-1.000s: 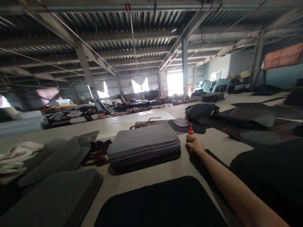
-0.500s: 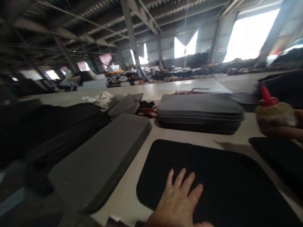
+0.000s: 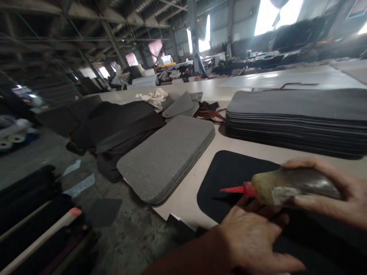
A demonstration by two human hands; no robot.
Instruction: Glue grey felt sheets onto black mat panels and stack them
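Observation:
My right hand (image 3: 335,194) is wrapped around a squeeze glue bottle (image 3: 275,187), which lies almost level in the air with its red nozzle pointing left. Beneath the nozzle is a black rounded-corner sheet (image 3: 229,172) on the table. My left hand (image 3: 252,236) is over that sheet just below the bottle, fingers stretched and thumb apart, with nothing in it. The bottle's shadow and my right hand partly cover the fingers. Whether the left fingers touch the bottle, I cannot tell.
A stack of grey rounded sheets (image 3: 169,152) lies left of the black sheet, and a taller stack (image 3: 295,122) stands behind. Dark folded material (image 3: 123,126), pale cloth (image 3: 155,97) and scraps lie farther left. Rolls (image 3: 43,236) lie at lower left, below the table edge.
The bottle has come in from the right edge and tipped from upright to nearly level over the black sheet. My left hand stays open near the sheet. The view has turned left.

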